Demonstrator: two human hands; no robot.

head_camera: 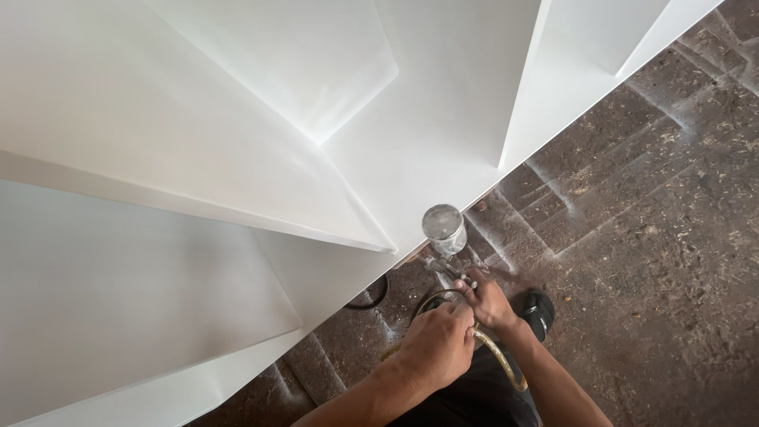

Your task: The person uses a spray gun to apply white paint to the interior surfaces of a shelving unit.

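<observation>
A person crouched on a rough, dust-streaked workshop floor [648, 205] holds a spray gun [447, 269] close to the lower edge of a large white shelving unit [237, 158]. The right hand [486, 299] is closed around the gun's grip, fingers wrapped over the handle just below the cup. The left hand [437, 344] is closed too, curled over a yellowish air hose [500, 362] where it loops up to the gun, and sits touching the right hand. On top of the gun stands a small metal cup [443, 225], upright, its lid on and filmed with pale overspray; what it contains cannot be seen. The gun points towards the foot of the white unit, whose open compartments are divided by smooth, glossy white panels. Beside the hands, a dark shoe [539, 310] rests on the floor, and a dark ring-shaped object [368, 298] lies partly under the unit's edge. Pale straight lines of overspray mark the floor beside the unit.
</observation>
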